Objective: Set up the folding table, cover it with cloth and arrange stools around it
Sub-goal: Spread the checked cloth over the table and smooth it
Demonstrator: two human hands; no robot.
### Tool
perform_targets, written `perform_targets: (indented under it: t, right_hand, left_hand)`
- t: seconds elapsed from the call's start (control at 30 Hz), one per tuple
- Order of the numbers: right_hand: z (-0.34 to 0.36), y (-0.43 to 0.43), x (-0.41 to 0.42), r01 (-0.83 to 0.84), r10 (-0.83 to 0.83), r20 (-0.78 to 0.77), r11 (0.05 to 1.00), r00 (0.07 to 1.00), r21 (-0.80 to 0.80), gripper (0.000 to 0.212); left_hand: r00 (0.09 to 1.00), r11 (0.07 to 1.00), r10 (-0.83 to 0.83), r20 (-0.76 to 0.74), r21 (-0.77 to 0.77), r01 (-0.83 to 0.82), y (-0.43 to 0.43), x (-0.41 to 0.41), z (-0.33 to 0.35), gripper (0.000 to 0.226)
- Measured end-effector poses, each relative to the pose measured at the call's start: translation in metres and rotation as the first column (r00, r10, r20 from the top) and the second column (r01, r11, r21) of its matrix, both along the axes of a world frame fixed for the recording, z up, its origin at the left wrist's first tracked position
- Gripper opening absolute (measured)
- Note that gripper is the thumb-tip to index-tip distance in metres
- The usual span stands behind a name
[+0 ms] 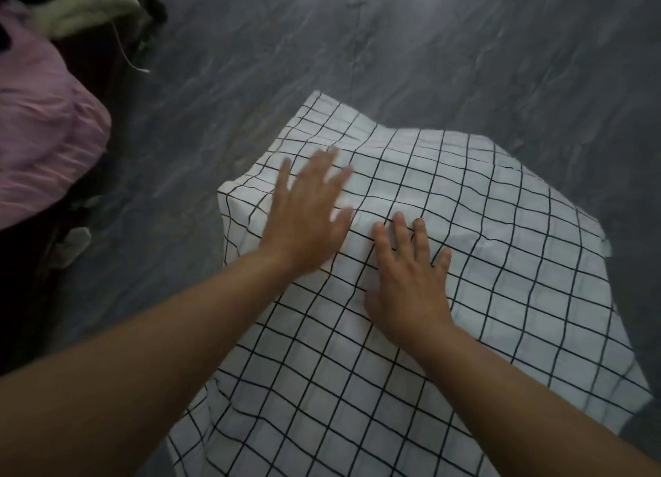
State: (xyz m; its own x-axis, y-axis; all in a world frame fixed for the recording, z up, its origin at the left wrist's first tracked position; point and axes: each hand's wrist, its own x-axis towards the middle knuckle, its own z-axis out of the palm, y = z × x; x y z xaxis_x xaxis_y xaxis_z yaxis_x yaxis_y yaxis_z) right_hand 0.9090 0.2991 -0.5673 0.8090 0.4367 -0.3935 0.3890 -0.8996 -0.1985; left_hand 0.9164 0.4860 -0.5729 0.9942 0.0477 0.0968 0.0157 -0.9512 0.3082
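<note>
Across the top of the folding table, which was hidden underneath, lay a white cloth [465,208] with a black grid. Its edges hung down past the far-left corner and over the left and near sides toward the grey marbled floor [465,47]. Both hands lay palm-down on it, and neither pinched a fold. The left hand [307,215], blurred, had its fingers spread wide just inside the far-left corner. The right hand [407,280] rested flat nearer the middle of the top with its fingers straight and slightly apart.

The flat palms suggested smoothing rather than gripping: creases ran between the two hands and toward the far edge, and an open palm would press them outward without dragging the whole cloth off square. The covering looked close to done — the overhang seemed uneven, longer on the near side, so a tug might be needed.

No stools were in view, so that step seemed not yet begun. No box, basket or other container was visible. Off the left side lay pink bedding [46,137] on dark furniture, with a thin white cable [125,54] trailing down to the floor.
</note>
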Motion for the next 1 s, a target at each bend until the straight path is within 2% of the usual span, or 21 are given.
perform_targets:
  t: [0.07,0.17,0.23,0.33,0.47,0.6,0.77,0.83,0.9,1.0]
  right_hand:
    - [0.002,-0.01,0.0,0.071,-0.073,0.048,0.996,0.996,0.045,0.087]
    - [-0.002,-0.036,0.001,0.245,-0.249,0.13,0.968,0.96,0.043,0.082]
    - [-0.009,-0.055,0.002,0.344,-0.341,0.099,0.939,0.935,-0.016,0.084]
    - [-0.024,-0.073,0.002,0.327,-0.325,0.033,0.939,0.945,-0.105,0.088]
    - [-0.038,-0.085,0.012,0.22,-0.222,-0.012,0.971,0.975,-0.094,0.089]
    - [-0.04,-0.093,0.033,0.161,-0.163,-0.006,0.981,0.987,-0.103,0.09]
    - [-0.038,-0.094,0.028,0.188,-0.192,-0.029,0.976,0.981,-0.111,0.089]
    - [-0.033,-0.093,0.024,0.216,-0.22,-0.033,0.972,0.975,-0.094,0.088]
    - [-0.022,-0.09,0.017,0.243,-0.243,0.0,0.97,0.97,-0.008,0.083]
    - [-0.01,-0.089,-0.012,0.131,-0.146,0.129,0.985,0.981,0.116,0.075]
  left_hand:
    - [0.982,0.985,-0.147,-0.12,0.076,0.157,-0.017,-0.023,-0.015,0.061]
    - [0.934,0.981,-0.114,-0.338,0.111,0.16,-0.026,-0.035,-0.033,0.075]
    - [0.91,0.981,-0.078,-0.407,0.132,0.143,-0.025,-0.036,-0.042,0.082]
    - [0.893,0.977,-0.038,-0.449,0.173,0.129,-0.029,-0.04,-0.047,0.089]
    - [0.876,0.985,0.048,-0.479,0.166,0.037,-0.046,-0.049,-0.046,0.093]
    - [0.879,0.986,0.07,-0.472,0.166,0.011,-0.049,-0.042,-0.048,0.092]
    - [0.885,0.989,0.017,-0.465,0.135,0.052,-0.032,-0.025,-0.042,0.084]
    - [0.919,0.987,-0.021,-0.393,0.135,0.081,-0.039,-0.032,-0.034,0.085]
    - [0.955,0.986,-0.104,-0.279,0.095,0.135,-0.053,-0.052,-0.026,0.084]
    - [0.96,0.972,-0.234,-0.157,0.002,0.237,-0.073,-0.1,-0.022,0.074]
